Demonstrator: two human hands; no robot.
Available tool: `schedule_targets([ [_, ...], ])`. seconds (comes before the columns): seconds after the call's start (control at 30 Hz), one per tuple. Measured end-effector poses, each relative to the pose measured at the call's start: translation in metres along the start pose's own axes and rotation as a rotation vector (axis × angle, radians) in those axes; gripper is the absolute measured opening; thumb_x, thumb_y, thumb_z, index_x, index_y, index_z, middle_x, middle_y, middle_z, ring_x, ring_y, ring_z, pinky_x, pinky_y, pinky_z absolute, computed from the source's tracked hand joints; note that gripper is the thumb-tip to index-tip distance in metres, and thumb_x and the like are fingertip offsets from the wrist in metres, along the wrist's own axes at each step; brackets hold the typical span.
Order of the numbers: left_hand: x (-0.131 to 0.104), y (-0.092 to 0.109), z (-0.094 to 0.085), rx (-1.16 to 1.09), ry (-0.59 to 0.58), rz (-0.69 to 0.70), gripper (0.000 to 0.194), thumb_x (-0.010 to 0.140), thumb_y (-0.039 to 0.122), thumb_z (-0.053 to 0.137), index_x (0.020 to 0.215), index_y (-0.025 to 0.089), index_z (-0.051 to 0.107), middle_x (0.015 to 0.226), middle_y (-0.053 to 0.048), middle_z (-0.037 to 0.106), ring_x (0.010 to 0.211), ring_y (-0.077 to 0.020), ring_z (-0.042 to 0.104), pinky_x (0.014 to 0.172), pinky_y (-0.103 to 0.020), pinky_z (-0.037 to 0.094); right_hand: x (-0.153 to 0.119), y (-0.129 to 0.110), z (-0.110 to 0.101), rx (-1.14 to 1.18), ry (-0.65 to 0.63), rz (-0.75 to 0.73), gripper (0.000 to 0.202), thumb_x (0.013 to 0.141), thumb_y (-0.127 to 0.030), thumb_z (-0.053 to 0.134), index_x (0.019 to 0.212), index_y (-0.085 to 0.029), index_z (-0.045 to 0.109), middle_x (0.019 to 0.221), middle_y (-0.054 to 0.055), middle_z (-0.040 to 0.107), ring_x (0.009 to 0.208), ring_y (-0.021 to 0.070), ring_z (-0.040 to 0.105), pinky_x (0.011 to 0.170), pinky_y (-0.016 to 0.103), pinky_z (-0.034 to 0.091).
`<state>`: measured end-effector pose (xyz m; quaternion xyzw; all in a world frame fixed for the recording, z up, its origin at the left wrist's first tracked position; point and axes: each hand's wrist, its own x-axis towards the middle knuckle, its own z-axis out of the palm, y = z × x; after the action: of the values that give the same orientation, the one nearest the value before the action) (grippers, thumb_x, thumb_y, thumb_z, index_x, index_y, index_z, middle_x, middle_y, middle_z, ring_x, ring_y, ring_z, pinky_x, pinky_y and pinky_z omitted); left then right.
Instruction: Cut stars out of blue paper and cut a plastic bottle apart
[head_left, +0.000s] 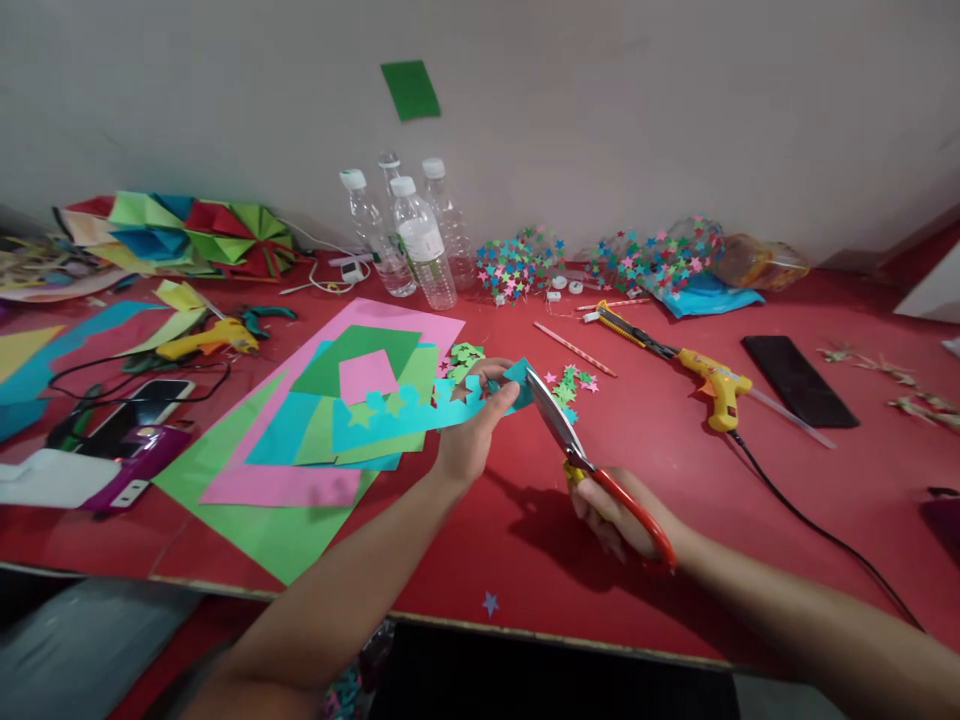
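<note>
My left hand (474,432) pinches the right end of a blue paper strip (405,425) with star-shaped cutouts along its upper edge. In my right hand (619,512) is a pair of scissors (553,408) with red and yellow handles. Its blades meet the strip's right end, and whether they are parted there is hard to make out. Beneath the strip lie stacked sheets of pink paper (281,487), green paper (279,545) and blue paper (279,440). Small cut paper stars (574,385) are heaped behind the scissors, and green ones (466,354) behind my left hand.
Several plastic bottles (426,245) stand by the wall. A yellow glue gun (712,380) with a cord and a black phone (799,380) lie at right. Another glue gun (210,340), a phone (139,415) and a purple stapler-like object (139,470) are at left. One star (490,603) rests near the front edge.
</note>
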<state>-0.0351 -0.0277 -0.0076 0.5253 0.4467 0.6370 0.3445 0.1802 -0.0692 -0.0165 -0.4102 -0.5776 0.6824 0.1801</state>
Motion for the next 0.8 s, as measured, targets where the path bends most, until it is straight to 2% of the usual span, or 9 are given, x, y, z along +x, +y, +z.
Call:
schedule_targets([
  [0.23,0.005,0.005,-0.003,0.055,-0.09,0.017,0.011,0.089,0.031,0.059,0.084,0.024,0.066,0.104,-0.004,0.066,0.099,-0.0188,0.06,0.089,-0.034,0.049,-0.003,-0.01,-0.002,-0.088,-0.012,0.024,0.067,0.075,-0.086,0.047,0.067,-0.02,0.046,0.042,-0.008,0.042,0.032,0.0058,0.039,0.036,0.02,0.032],
  [0.5,0.023,0.005,-0.021,0.083,-0.327,0.023,0.011,0.084,0.026,0.06,0.074,0.021,0.061,0.104,-0.006,0.066,0.097,-0.0203,0.059,0.085,-0.037,0.047,-0.006,-0.024,-0.02,-0.277,-0.035,0.029,0.068,0.077,-0.085,0.045,0.071,-0.018,0.052,0.046,-0.007,0.043,0.033,0.0064,0.042,0.036,0.019,0.032],
  [0.67,0.029,0.008,-0.025,0.092,-0.401,-0.034,0.013,0.079,0.027,0.062,0.07,0.02,0.058,0.098,-0.006,0.064,0.089,-0.0191,0.058,0.083,-0.038,0.047,-0.003,-0.023,-0.023,-0.282,-0.04,0.08,0.058,0.08,-0.076,0.053,0.071,-0.018,0.052,0.046,-0.007,0.043,0.033,0.0065,0.043,0.035,0.018,0.032],
  [0.8,0.031,0.006,-0.026,0.075,-0.416,-0.038,0.014,0.077,0.027,0.063,0.067,0.019,0.057,0.096,-0.006,0.064,0.088,-0.0191,0.058,0.086,-0.039,0.047,-0.003,-0.021,-0.02,-0.248,-0.039,0.092,0.061,0.079,-0.08,0.049,0.068,-0.019,0.05,0.043,-0.008,0.043,0.031,0.0064,0.042,0.033,0.019,0.032],
])
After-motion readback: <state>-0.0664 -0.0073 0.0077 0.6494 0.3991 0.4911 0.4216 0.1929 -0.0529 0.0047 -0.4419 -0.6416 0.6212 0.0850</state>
